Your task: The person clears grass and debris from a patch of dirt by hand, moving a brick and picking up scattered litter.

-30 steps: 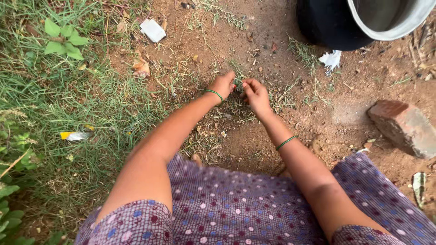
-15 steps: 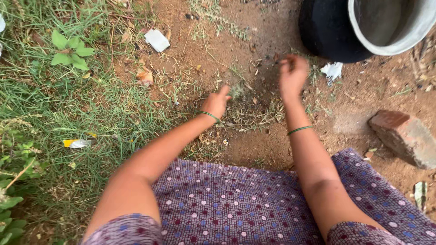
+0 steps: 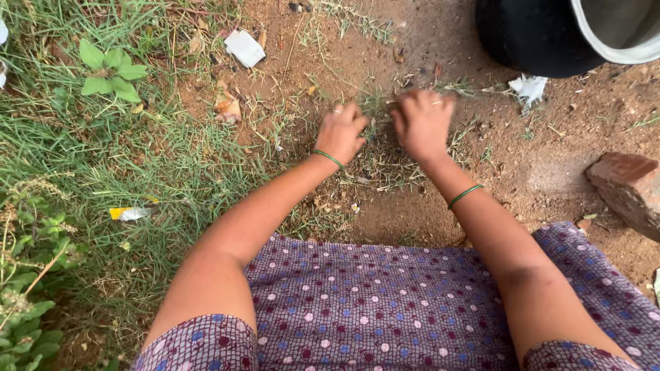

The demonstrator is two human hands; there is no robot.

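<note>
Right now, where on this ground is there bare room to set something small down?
Bare dirt lies between the right hand and the brick, below the white scrap. Left of the left hand, the grass is crowded with litter.

1. Red brick (image 3: 629, 189), right, on bare soil.
2. Black pot (image 3: 536, 38) and metal basin (image 3: 619, 31), far right.
3. White paper scrap (image 3: 245, 48), far.
4. Leafy weed (image 3: 106, 69), far left.
5. Yellow-and-silver wrapper (image 3: 129, 214), left, in grass.
</note>
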